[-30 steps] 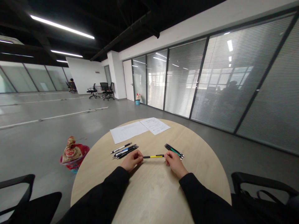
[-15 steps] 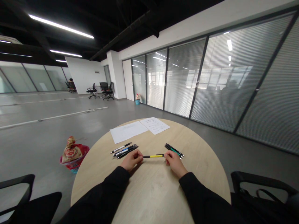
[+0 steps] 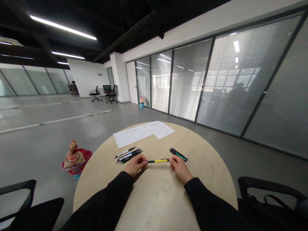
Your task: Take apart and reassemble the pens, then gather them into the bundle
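A yellow and black pen (image 3: 158,160) lies level between my two hands, just over the tabletop or resting on it; I cannot tell which. Its dark end is pinched by my left hand (image 3: 137,165), and its clip end is held in the fingers of my right hand (image 3: 179,166). Beyond my left hand lies a bundle of pens (image 3: 128,156), black, white and blue, with a white and black pen (image 3: 124,152) slightly apart from it. Just behind my right hand is a second group of pens (image 3: 178,154), black with one green, partly hidden by that hand.
Two printed sheets of paper (image 3: 132,135) lie at the far side of the round wooden table (image 3: 204,154). A basket (image 3: 76,170) with a tied bag stands on the floor at left. Black chairs flank the table, one armrest (image 3: 271,187) close at right.
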The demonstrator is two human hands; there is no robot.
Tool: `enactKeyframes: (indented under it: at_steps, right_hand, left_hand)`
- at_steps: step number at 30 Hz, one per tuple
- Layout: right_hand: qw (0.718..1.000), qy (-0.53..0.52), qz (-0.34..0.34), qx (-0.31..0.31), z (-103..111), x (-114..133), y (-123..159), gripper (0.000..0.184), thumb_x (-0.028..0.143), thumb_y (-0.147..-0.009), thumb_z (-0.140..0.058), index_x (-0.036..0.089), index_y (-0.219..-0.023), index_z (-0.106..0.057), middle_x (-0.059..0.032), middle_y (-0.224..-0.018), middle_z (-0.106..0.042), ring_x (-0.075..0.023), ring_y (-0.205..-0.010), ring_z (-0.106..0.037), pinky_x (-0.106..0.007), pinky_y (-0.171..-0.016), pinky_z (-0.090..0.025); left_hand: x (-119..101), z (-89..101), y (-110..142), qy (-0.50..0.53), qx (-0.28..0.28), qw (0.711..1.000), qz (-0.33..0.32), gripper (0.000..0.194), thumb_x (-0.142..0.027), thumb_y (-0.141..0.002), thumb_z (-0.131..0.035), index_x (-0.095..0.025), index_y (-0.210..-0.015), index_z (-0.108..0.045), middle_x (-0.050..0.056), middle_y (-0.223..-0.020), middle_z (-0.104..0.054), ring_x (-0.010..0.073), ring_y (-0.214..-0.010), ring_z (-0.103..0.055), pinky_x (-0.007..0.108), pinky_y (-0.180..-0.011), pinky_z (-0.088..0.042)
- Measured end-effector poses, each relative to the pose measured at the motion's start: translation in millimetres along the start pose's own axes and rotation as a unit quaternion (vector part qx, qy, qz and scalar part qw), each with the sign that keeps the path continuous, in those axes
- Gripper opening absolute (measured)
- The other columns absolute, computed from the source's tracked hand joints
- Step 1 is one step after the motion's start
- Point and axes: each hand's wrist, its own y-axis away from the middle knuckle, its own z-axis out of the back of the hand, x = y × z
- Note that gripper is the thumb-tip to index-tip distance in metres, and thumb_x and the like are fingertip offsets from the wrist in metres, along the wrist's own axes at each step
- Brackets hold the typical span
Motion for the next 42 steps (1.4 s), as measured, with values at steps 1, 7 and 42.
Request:
enactKeyframes:
  at_steps: [1,7,42]
  right_hand:
    - [1.0,0.0,0.0,0.002,0.2,0.5,0.2,0.028,0.04,-0.084,-0.052,0.019,-0.066,-0.052,0.0034,-0.05,-0.051,-0.0116,-0.048,-0.047,-0.022,-0.048,-0.035]
    - [1.0,-0.008,-0.005,0.004,-0.3,0.5,0.3,0.029,0.041,-0.084,-0.052,0.019,-0.065,-0.052,0.0038,-0.049,-0.049,-0.0111,-0.046,-0.046,-0.022,-0.047,-0.034]
    - [0.996,0.079,0.032,0.036,1.8,14.8,7.2,0.032,0.039,-0.09,-0.047,0.019,-0.065,-0.052,0.0037,-0.054,-0.051,-0.0121,-0.054,-0.048,-0.023,-0.053,-0.034]
  left_hand:
    - [0.1,0.1,-0.1,0.0,0.002,1.0,-0.002,0.031,-0.039,-0.067,-0.075,-0.016,-0.071,-0.055,-0.003,-0.057,-0.059,0.0109,-0.053,-0.052,0.024,-0.055,-0.041]
    - [2.3,0.9,-0.9,0.003,0.006,1.0,-0.002,0.031,-0.039,-0.068,-0.075,-0.016,-0.071,-0.054,-0.003,-0.057,-0.059,0.0108,-0.052,-0.052,0.024,-0.055,-0.04]
    - [7.7,1.8,-1.2,-0.015,0.001,1.0,0.0,0.03,-0.039,-0.07,-0.073,-0.016,-0.075,-0.055,-0.003,-0.06,-0.059,0.0111,-0.054,-0.052,0.024,-0.055,-0.039]
